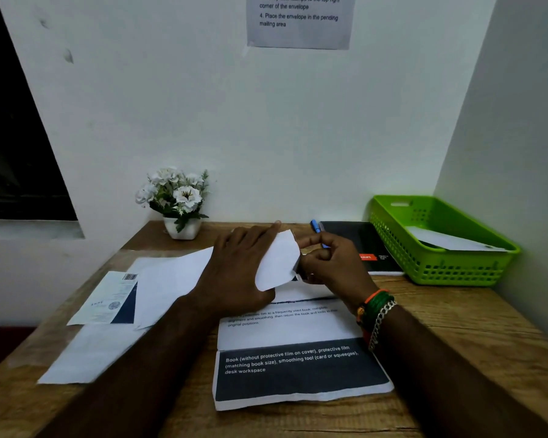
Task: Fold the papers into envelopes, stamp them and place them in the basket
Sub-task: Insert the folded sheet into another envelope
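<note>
bare table (450, 314) strip open at right front, below basket (440, 267); notebook (366, 245) beside basket; papers (159, 286) cover left; flowerpot (182, 228) against back wall

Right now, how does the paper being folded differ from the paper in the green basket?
The printed paper lies on the desk, creased, its far flap lifted by both hands; the basket paper rests untouched, tilted inside the green basket. The former shows dark print; the latter looks plain white. Both are paper.

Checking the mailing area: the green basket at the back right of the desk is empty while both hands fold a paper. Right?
Not quite. The head view shows the green basket already holding a white folded paper. Otherwise right: both hands, left and right, work a paper.
</note>
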A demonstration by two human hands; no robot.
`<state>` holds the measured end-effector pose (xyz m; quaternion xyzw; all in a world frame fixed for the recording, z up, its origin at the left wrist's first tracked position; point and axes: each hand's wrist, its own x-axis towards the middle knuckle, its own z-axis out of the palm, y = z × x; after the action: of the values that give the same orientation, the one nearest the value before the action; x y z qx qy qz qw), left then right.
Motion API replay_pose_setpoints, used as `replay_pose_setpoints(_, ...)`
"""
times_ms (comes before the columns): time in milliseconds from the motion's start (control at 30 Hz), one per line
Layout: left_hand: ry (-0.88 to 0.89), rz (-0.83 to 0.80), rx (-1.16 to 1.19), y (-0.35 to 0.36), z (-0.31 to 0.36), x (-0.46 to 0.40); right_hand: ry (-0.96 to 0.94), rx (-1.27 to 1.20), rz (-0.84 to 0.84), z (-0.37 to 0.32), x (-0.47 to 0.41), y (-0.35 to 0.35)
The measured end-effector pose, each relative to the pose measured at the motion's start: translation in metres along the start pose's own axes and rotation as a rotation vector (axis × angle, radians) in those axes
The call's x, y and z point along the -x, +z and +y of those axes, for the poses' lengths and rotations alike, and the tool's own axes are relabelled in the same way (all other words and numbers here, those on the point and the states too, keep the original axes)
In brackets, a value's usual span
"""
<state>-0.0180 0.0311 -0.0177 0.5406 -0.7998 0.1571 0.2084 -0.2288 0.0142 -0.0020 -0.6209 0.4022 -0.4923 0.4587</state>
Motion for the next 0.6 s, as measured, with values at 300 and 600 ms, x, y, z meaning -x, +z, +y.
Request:
replay_pose_setpoints(300,0.034,0.02,0.043,0.001,0.001,0.0,0.086,-0.076,0.081,-0.001,0.0,0.002)
replay_pose_setpoints(600,0.007,0.008,0.162,-0.005,-0.007,0.001,-0.009,0.11,0.054,0.004,-0.006,-0.008)
